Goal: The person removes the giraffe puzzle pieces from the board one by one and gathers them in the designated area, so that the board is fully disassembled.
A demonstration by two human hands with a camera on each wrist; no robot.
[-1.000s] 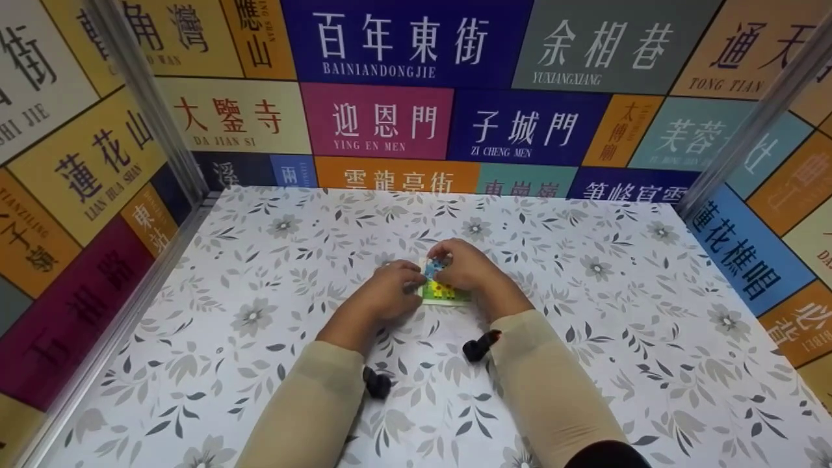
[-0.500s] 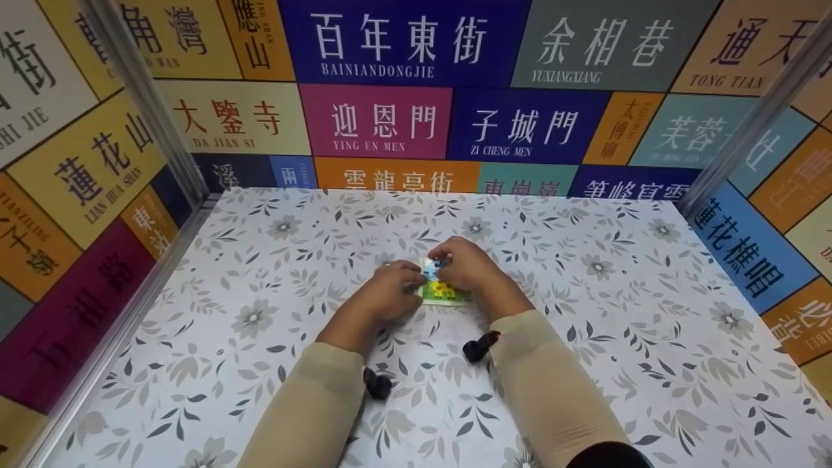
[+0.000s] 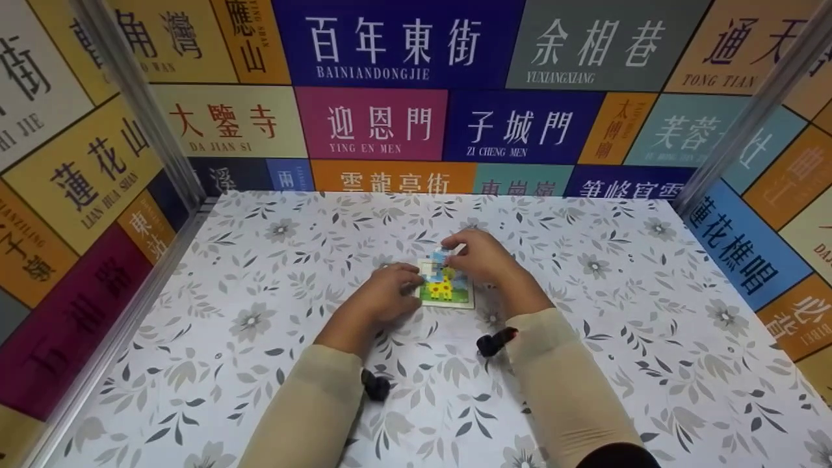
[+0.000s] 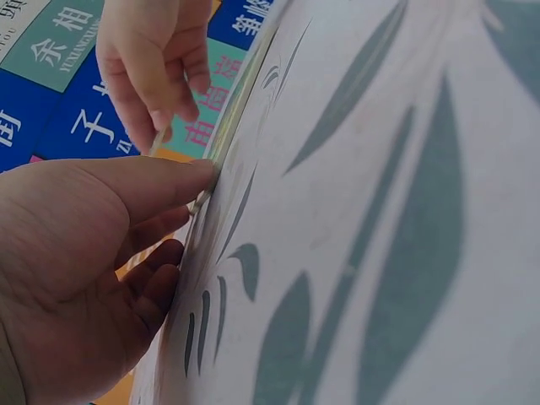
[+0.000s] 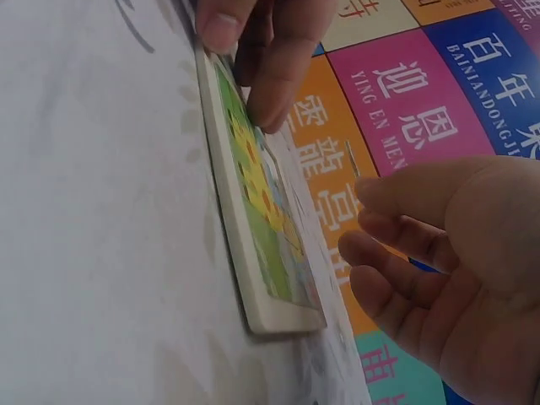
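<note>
A small giraffe picture puzzle board (image 3: 446, 296) (image 5: 253, 202) lies flat on the table, a pale gap showing in its upper left. My left hand (image 3: 385, 292) (image 4: 76, 270) (image 5: 270, 51) grips the board's left side, thumb at the rim. Above the board's far side, my right hand (image 3: 484, 257) (image 4: 156, 63) (image 5: 464, 253) pinches a small blue piece (image 3: 439, 257) between thumb and fingers. The right wrist view shows that piece (image 5: 352, 159) as a thin edge, raised off the board.
A white cloth with grey leaves and flowers (image 3: 253, 320) covers the table. Coloured panels with large characters (image 3: 377, 123) stand behind it and at both sides, with metal posts (image 3: 146, 104) at the corners.
My right hand has moved back and to the right with the blue piece, uncovering more of the giraffe picture and the pale gap. My left hand has barely moved.
</note>
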